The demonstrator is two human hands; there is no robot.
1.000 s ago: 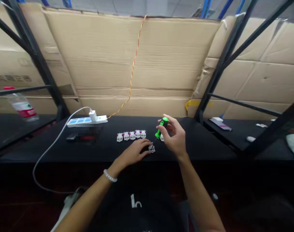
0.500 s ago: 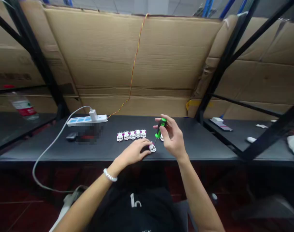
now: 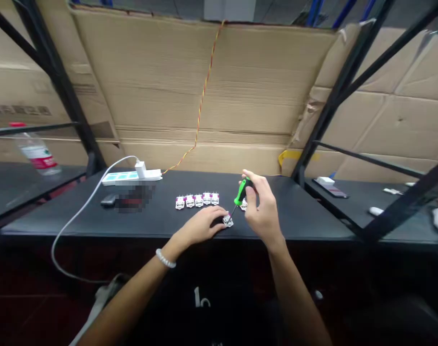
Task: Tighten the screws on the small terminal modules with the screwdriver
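Screwdriver [image 3: 239, 196] tilted — right hand [image 3: 264, 209] curled around it

Looks like "h" on shirt [image 3: 203, 302], below right hand [image 3: 262, 206] | illegible on cardboard [image 3: 19, 110], bottle label [image 3: 41, 157], left of grip

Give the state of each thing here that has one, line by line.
Green-and-black screwdriver: tilted, in the right grip, tip down
White-and-purple part: at the tip, held by the left grip
Five similar parts: lying in a row
Plastic bottle: standing, capped
Power strip: one plug inserted
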